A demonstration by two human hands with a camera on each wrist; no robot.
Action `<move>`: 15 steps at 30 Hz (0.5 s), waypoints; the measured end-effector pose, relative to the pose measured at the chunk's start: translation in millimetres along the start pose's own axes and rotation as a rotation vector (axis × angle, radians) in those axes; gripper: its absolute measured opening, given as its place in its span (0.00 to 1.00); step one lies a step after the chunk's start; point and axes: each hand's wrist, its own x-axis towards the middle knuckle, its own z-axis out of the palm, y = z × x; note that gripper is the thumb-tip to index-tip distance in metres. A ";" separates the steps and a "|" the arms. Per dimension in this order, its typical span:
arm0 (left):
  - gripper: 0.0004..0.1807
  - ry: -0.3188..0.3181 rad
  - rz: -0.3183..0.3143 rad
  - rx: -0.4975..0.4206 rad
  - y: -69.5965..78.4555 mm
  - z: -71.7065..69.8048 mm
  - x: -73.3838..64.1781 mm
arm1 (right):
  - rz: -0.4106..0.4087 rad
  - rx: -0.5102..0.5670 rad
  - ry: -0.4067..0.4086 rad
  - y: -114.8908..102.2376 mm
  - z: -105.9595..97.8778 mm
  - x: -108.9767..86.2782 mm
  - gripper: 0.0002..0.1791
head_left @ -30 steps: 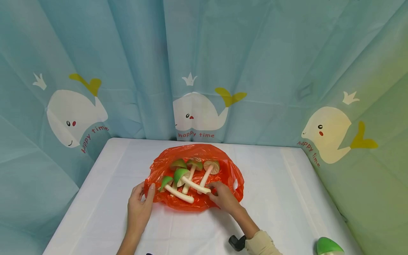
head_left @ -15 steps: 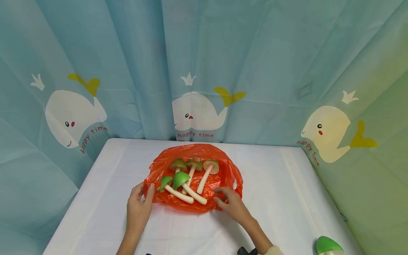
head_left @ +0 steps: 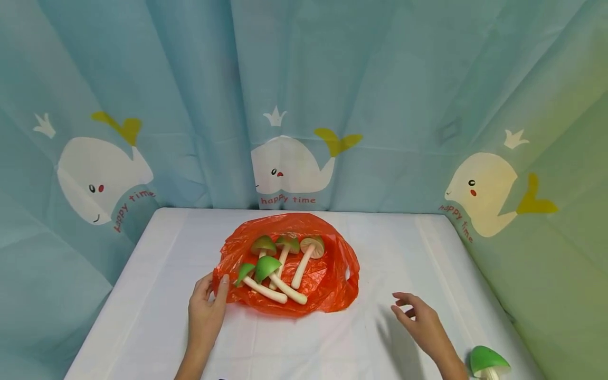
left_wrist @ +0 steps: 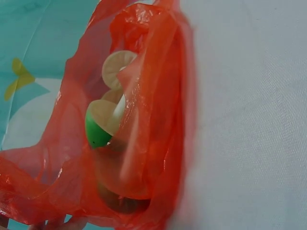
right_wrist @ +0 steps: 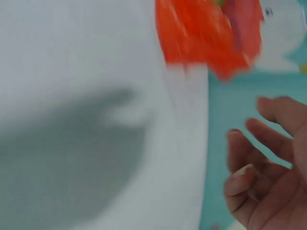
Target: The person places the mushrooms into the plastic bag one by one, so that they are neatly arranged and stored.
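Observation:
A red plastic bag (head_left: 285,224) lies with its mouth spread on the table, holding several model mushrooms (head_left: 268,268) with green caps and long pale stems. My left hand (head_left: 205,316) pinches the bag's left edge, thumb in front and the other fingers behind the film. In the left wrist view the bag (left_wrist: 163,110) covers part of the mushrooms (left_wrist: 100,125). To the right of the bag my right hand (head_left: 420,322) hovers over the table, fingers loosely bent and nothing in them. Another green-capped mushroom (head_left: 487,360) rests near the table's right edge, beside my right forearm.
A white cloth covers the table (head_left: 380,248). Behind it hangs a blue-green curtain (head_left: 399,105) printed with whales, which also runs down both sides.
My right hand let go of one mushroom's stem in the bag, and that mushroom settled lower. The hand then moved right, away from the bag. My left hand stayed at the bag's edge.

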 end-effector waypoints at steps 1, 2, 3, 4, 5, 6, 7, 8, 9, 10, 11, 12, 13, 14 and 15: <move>0.20 0.002 -0.001 -0.002 -0.1 0.1 -0.2 | -0.005 -0.019 0.001 5.3 -8.3 -2.6 0.15; 0.20 0.004 -0.001 0.000 -0.1 0.3 -0.4 | 0.001 -0.042 -0.005 10.3 -17.0 -5.2 0.15; 0.20 0.007 -0.001 0.001 -0.1 0.5 -0.6 | 0.006 -0.064 -0.006 15.6 -25.3 -7.4 0.15; 0.21 0.009 -0.003 0.006 -0.4 0.7 -0.6 | 0.013 -0.085 -0.009 20.2 -33.8 -9.8 0.16; 0.21 0.011 -0.004 0.009 -0.7 0.8 -0.7 | 0.021 -0.107 -0.015 25.1 -42.1 -11.4 0.16; 0.21 0.012 -0.007 0.019 -0.9 0.7 -0.8 | 0.026 -0.130 -0.018 29.9 -49.7 -13.6 0.16; 0.22 0.014 -0.006 0.026 -1.1 0.7 -0.8 | 0.031 -0.152 -0.024 34.9 -57.1 -15.8 0.16; 0.22 0.013 -0.005 0.029 -1.3 0.8 -0.7 | 0.037 -0.171 -0.026 39.7 -63.9 -18.3 0.16; 0.22 0.014 -0.006 0.032 -1.4 0.7 -0.5 | 0.040 -0.183 -0.027 44.8 -69.9 -21.0 0.16; 0.23 0.014 -0.008 0.034 -1.7 0.7 -0.3 | 0.048 -0.182 -0.033 49.7 -75.7 -23.9 0.16; 0.23 0.013 -0.008 0.033 -1.8 0.6 0.0 | 0.075 -0.176 -0.058 54.7 -82.1 -26.2 0.16; 0.23 0.012 -0.005 0.035 -1.7 0.5 0.3 | 0.114 -0.160 -0.093 59.4 -89.0 -28.9 0.18; 0.22 0.011 -0.001 0.031 -1.6 0.4 0.6 | 0.172 -0.135 -0.137 64.4 -96.3 -30.9 0.20; 0.22 0.010 0.002 0.029 -1.6 0.2 1.2 | 0.238 -0.110 -0.182 69.3 -103.5 -33.2 0.23; 0.22 0.008 0.005 0.027 -1.8 -0.1 1.9 | 0.306 -0.089 -0.229 75.1 -110.8 -35.6 0.26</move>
